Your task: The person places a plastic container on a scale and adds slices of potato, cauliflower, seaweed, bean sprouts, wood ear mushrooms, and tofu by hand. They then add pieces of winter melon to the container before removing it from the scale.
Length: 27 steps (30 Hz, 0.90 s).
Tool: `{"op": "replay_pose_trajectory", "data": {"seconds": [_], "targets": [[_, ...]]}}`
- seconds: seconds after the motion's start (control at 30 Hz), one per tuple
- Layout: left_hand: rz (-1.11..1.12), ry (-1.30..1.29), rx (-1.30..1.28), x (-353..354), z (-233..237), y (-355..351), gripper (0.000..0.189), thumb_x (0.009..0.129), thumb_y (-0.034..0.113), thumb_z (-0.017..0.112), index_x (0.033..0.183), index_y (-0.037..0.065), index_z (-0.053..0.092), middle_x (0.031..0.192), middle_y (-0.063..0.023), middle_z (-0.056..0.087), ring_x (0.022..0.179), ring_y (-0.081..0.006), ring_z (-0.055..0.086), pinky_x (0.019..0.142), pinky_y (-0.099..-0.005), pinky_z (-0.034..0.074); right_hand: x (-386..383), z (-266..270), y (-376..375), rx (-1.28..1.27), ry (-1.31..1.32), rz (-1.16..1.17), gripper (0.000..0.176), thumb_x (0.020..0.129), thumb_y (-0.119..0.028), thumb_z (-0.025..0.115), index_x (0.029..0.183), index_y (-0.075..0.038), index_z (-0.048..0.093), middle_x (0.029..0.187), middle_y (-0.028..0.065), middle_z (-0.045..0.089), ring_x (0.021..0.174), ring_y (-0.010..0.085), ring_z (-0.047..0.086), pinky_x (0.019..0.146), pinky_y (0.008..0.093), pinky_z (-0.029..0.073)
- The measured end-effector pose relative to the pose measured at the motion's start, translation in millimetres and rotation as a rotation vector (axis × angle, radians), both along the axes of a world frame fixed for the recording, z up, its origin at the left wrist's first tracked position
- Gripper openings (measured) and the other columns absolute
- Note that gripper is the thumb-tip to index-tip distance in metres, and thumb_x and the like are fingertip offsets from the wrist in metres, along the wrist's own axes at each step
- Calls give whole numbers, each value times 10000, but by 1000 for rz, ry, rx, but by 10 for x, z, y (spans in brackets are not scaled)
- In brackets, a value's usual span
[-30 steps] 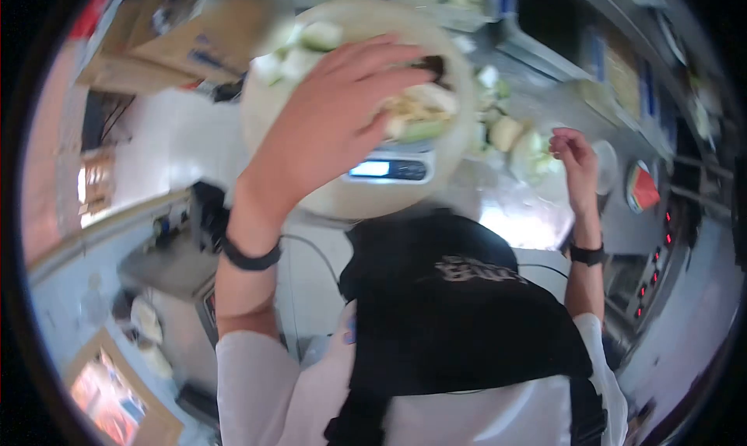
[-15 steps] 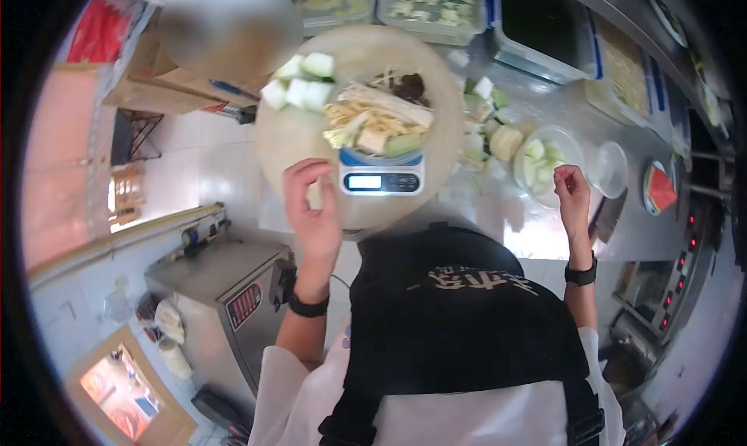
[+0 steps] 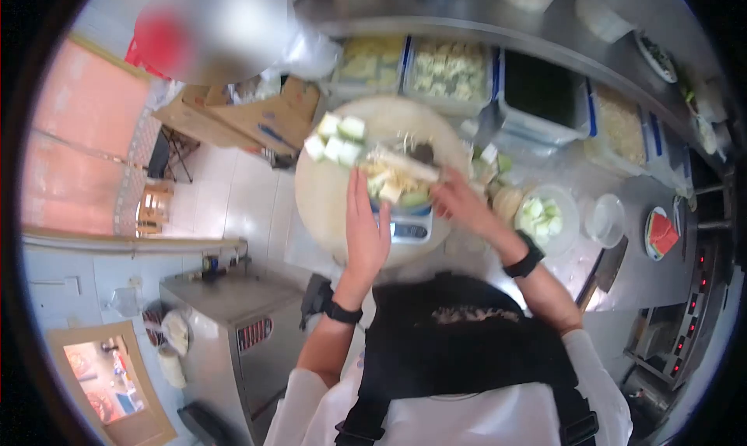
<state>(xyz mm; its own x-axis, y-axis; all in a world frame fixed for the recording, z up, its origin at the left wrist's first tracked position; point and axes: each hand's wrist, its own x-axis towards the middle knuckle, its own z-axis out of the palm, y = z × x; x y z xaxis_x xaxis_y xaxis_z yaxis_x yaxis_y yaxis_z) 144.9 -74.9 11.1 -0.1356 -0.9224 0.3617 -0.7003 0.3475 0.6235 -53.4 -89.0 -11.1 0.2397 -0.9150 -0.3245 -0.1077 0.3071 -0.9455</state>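
A heaped bowl of ingredients [image 3: 393, 177] stands on a small digital scale [image 3: 411, 230], which rests on a round chopping board [image 3: 323, 205]. In the heap I see pale strips, a dark clump and cut green and white chunks. My left hand [image 3: 367, 232] is along the bowl's left side, its fingers stretched out and close to the rim. At the opposite side, my right hand [image 3: 461, 205] has its fingers bent against the bowl's right edge; their tips are partly hidden and blurred. White-green gourd chunks [image 3: 338, 140] are piled at the board's upper left.
To the right are a clear bowl of pale green pieces [image 3: 542, 219], an empty clear bowl [image 3: 604, 220], a cleaver [image 3: 611, 267] and a plate of watermelon [image 3: 662, 233]. Food tubs [image 3: 450, 72] line the back under a metal shelf [image 3: 436, 14]. A cardboard box [image 3: 233, 119] stands left.
My right hand has moved left from beside the bowl of green pieces to the heaped bowl on the scale. My left hand has straightened its fingers along the bowl. The camera view has shifted.
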Motion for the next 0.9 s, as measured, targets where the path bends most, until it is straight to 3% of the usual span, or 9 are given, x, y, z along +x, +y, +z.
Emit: {"op": "replay_pose_trajectory", "data": {"seconds": [0.07,0.17,0.27,0.37,0.47,0.57,0.67,0.7,0.9], "targets": [[-24,-24,17,-121,46,-14,526,858,94,476,1324,-49,279,1368,-236,289,1265,-381,276,1042,-409,222,108,-58,-88,8,39,-113,434,904,-288,475,1143,54,360,726,121,593,614,161,583,534,269,479],[-102,-88,29,-202,42,-41,558,851,122,487,1332,-49,260,1389,-235,255,1258,-391,283,1030,-425,235,86,-111,-78,-61,-168,-121,443,902,-238,470,1185,40,272,732,129,595,573,154,580,501,261,479],[-133,-176,18,-208,-57,-120,568,861,170,478,1342,-32,253,1402,-224,236,1279,-389,250,1045,-436,200,39,-175,-41,-120,-79,-85,423,892,-186,467,1202,33,281,730,119,588,554,136,578,487,259,484],[-122,-224,69,-296,1,-80,561,861,177,472,1339,-29,262,1406,-206,239,1305,-371,210,1053,-452,171,-5,-268,-2,-70,-226,-204,446,873,-130,452,1255,17,276,718,107,578,531,120,568,464,260,476],[-204,-167,-19,-413,142,-11,542,858,141,461,1337,-25,270,1404,-192,251,1321,-353,182,1060,-466,144,-203,-45,246,-103,-189,-335,439,856,-90,438,1264,2,307,709,93,569,522,119,564,462,256,469],[-359,18,-76,-649,293,116,533,839,94,467,1329,-15,289,1393,-183,277,1314,-355,203,1059,-446,162,-687,64,664,-89,-156,-341,472,852,-101,398,1312,-24,330,817,87,583,563,116,564,530,236,474],[-523,21,-13,-914,367,286,511,819,54,481,1302,-14,329,1362,-191,322,1293,-362,246,1052,-434,189,-1240,185,1227,-64,-110,-449,486,846,-90,395,1325,-40,327,756,61,574,552,100,547,525,227,473],[-551,25,14,-1009,347,335,456,805,28,488,1247,-20,393,1300,-185,398,1251,-357,321,1032,-415,243,-1425,179,1431,-69,-96,-481,489,845,-90,397,1326,-42,328,758,58,573,552,98,546,525,225,472],[-757,73,295,-1375,-33,593,322,790,-14,498,1108,25,524,1162,-133,506,1119,-304,468,950,-365,363,-2295,-45,2795,120,74,-786,460,860,-88,372,1317,-44,359,653,27,536,546,88,517,528,221,454]]}}
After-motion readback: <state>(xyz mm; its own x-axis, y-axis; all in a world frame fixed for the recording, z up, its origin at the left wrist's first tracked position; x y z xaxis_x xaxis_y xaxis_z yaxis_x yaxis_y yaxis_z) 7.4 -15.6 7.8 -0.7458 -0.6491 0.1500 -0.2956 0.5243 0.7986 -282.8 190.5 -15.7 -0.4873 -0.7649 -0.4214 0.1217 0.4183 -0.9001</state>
